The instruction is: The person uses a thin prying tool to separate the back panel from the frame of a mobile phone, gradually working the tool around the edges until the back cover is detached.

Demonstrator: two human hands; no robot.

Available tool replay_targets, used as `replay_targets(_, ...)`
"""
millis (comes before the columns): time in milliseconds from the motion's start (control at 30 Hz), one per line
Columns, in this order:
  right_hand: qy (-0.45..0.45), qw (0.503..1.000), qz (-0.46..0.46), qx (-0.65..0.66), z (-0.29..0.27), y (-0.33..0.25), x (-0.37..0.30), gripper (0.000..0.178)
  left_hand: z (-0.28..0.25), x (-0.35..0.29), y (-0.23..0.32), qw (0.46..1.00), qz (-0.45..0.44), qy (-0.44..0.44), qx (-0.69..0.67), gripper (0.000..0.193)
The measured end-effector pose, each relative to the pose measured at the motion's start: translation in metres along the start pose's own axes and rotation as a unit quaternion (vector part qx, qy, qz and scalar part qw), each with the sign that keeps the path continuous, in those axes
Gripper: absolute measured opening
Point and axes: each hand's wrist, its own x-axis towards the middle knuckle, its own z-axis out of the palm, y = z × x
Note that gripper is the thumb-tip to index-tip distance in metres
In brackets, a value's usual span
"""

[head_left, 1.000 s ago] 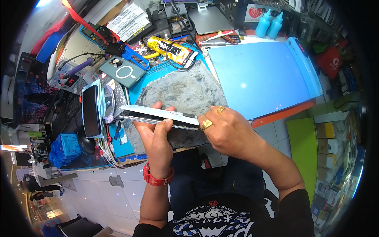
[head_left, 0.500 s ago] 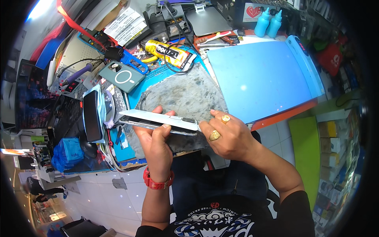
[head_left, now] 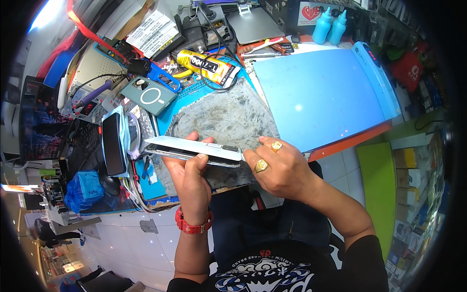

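Observation:
My left hand (head_left: 190, 177) grips a smartphone (head_left: 221, 162) from below, thumb along its near edge and fingertips showing past the far side. The phone's white back cover (head_left: 187, 145) is parted from the dark body, with a gap along the edge facing me. A camera block sits near the cover's right end. My right hand (head_left: 282, 168), with two gold-coloured rings, is closed at that right end, finger and thumb pinching the cover's corner. Whether a thin tool is in that pinch is hidden. Beneath the phone lies a worn grey mat (head_left: 219, 117).
A flat light-blue panel (head_left: 316, 97) lies right of the mat. Left are a dark-screened phone (head_left: 113, 143), a green phone case (head_left: 148, 95) and a purple-handled soldering iron (head_left: 95, 92). A yellow glue tube (head_left: 206, 65) and looping cable lie behind. Two blue bottles (head_left: 322, 28) stand far right.
The phone and both hands have shifted very slightly left. Both hands keep their hold, and the gap under the cover looks much the same.

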Motion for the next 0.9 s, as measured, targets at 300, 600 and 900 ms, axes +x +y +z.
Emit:
replay_targets(300,-0.003,1.000,0.022,0.016,-0.001,0.001,0.001,0.024,0.002,0.000,0.004,0.999,-0.025,-0.004,-0.026,0.081)
replay_targets(600,-0.021,0.999,-0.004,-0.024,-0.009,-0.001,-0.001,0.025,-0.008,-0.001,0.008,0.997,-0.039,-0.046,-0.045,0.073)
replay_targets(900,-0.008,0.999,-0.008,-0.043,-0.009,-0.001,-0.001,0.024,-0.011,0.000,0.008,0.995,-0.035,-0.072,-0.058,0.074)
